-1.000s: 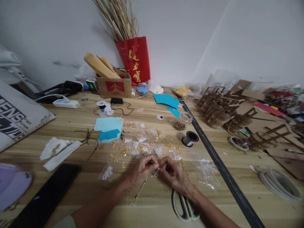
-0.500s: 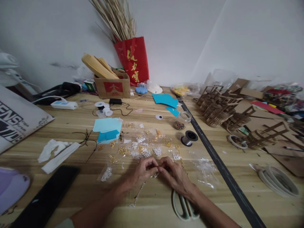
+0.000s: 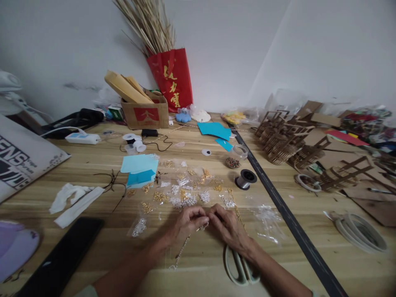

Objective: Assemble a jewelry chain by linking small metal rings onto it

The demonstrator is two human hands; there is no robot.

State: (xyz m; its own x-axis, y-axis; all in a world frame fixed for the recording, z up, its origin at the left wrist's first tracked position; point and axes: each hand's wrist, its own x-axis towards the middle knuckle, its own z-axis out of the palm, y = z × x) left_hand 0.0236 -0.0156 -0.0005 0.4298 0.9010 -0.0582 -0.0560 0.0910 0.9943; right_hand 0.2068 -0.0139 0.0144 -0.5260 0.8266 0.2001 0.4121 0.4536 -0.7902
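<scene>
My left hand (image 3: 190, 220) pinches a thin beaded chain (image 3: 183, 248) between thumb and fingers. Its lower end, with silver links, dangles toward the table's front edge, and a small silvery bit shows just under my fingertips. Close beside it, my right hand (image 3: 227, 225) has thumb and forefinger pressed together; whatever they hold is too small to make out. Scissors with pale green handles (image 3: 239, 270) lie partly under my right wrist. Just beyond both hands are small bags of silver findings (image 3: 187, 201) and gold findings (image 3: 160, 196). A gold chain (image 3: 237, 211) lies past my right hand.
A spool of wire (image 3: 246, 179) and a glass jar of beads (image 3: 236, 156) stand right of the findings. A black phone-like slab (image 3: 62, 258) lies front left. Small wooden baskets (image 3: 287, 142) crowd the right. A cardboard box (image 3: 145, 113) and red bag (image 3: 173, 78) stand at the back.
My hands stay almost in place, with the fingertips shifting slightly and a little more of the silvery bit showing. The whole view has shifted slightly.
</scene>
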